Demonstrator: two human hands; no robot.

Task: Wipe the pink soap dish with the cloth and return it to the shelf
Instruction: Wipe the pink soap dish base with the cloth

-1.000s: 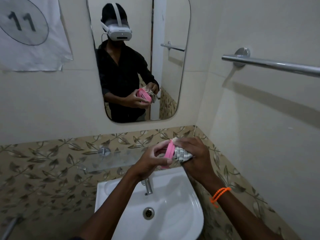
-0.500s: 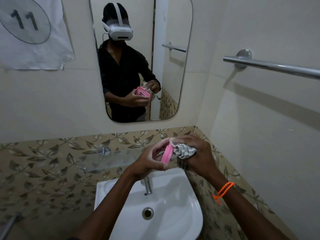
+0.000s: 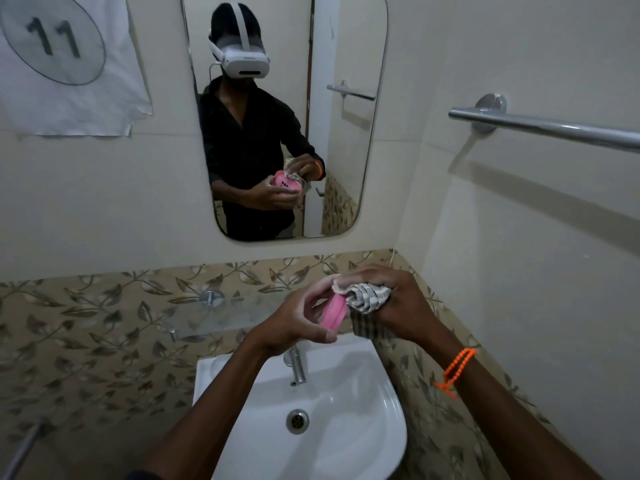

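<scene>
Centre frame: left hand grips pink soap dish on edge; right hand presses bunched checked cloth into it. White sink below.

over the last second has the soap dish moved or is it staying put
Yes, slightly. The soap dish sits a little lower against the leaf-tile band and is tipped more edge-on, over the sink.

Cream walls, leaf-patterned tile band, rounded mirror, paper sign marked 11, chrome towel bar, glass shelf, white sink, tap, dim light
</scene>
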